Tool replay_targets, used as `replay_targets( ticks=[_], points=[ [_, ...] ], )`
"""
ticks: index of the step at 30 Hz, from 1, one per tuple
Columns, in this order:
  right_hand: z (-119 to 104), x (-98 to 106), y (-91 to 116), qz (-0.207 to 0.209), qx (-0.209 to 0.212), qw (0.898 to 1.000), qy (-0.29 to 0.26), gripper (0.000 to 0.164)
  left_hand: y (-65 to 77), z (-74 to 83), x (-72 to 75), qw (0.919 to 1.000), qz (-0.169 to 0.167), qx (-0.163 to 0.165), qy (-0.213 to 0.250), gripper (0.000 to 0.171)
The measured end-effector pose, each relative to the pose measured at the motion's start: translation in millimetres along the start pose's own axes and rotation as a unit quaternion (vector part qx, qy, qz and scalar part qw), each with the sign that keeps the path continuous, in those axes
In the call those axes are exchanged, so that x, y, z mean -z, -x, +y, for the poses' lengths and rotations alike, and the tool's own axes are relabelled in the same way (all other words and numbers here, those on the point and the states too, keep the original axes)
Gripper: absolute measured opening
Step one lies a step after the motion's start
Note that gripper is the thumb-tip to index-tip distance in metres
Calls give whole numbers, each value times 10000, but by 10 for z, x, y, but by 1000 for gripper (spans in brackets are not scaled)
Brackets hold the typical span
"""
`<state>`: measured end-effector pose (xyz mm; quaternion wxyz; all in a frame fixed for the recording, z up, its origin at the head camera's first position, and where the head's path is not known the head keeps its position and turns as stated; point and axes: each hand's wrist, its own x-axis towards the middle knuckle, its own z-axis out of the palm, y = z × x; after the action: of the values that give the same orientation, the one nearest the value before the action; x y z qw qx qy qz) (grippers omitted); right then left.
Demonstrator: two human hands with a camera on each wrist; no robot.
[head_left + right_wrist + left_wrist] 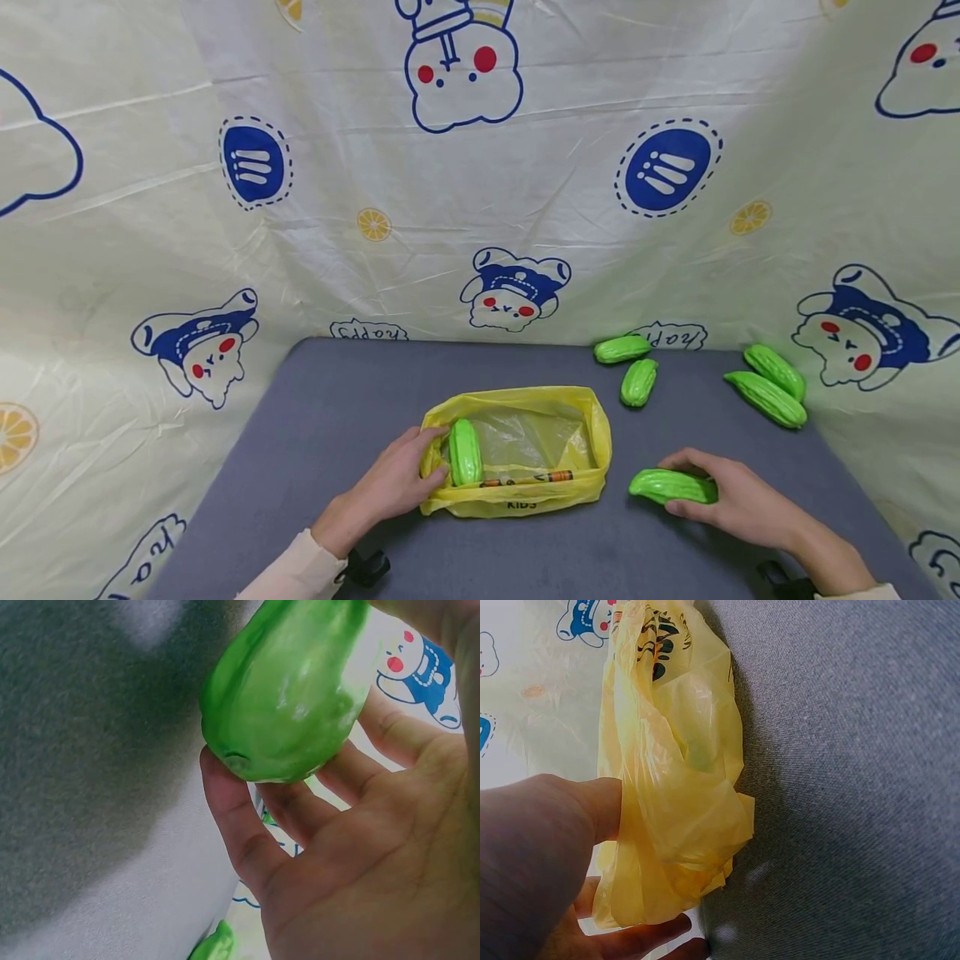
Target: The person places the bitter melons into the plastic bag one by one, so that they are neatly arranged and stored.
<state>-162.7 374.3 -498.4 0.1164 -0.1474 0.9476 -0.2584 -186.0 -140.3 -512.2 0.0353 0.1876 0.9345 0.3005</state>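
The front of the yellow bag (pixel 555 500) reads "KIDS" in dark capitals, and the patterned cloth (pixel 450 183) behind it bears "happy" inside two cloud outlines (pixel 367 331) (both words upside down), while the bag's dark print (pixel 662 646) in the left wrist view cannot be read.

A printed curtain (pixel 562 200) (cartoon figures (pixel 517 292), orange slices (pixel 374 224)) is walling in a grey worktop (pixel 525 554), booth-like, hiding the kind of room.
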Motion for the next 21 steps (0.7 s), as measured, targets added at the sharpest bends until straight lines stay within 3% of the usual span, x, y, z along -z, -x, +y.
replay_targets(
  ticks=[21],
  points=[
    [-310, 70, -72, 128, 469, 9988, -74, 47, -5, 8, -8, 9999, -60, 70, 86, 57]
  ],
)
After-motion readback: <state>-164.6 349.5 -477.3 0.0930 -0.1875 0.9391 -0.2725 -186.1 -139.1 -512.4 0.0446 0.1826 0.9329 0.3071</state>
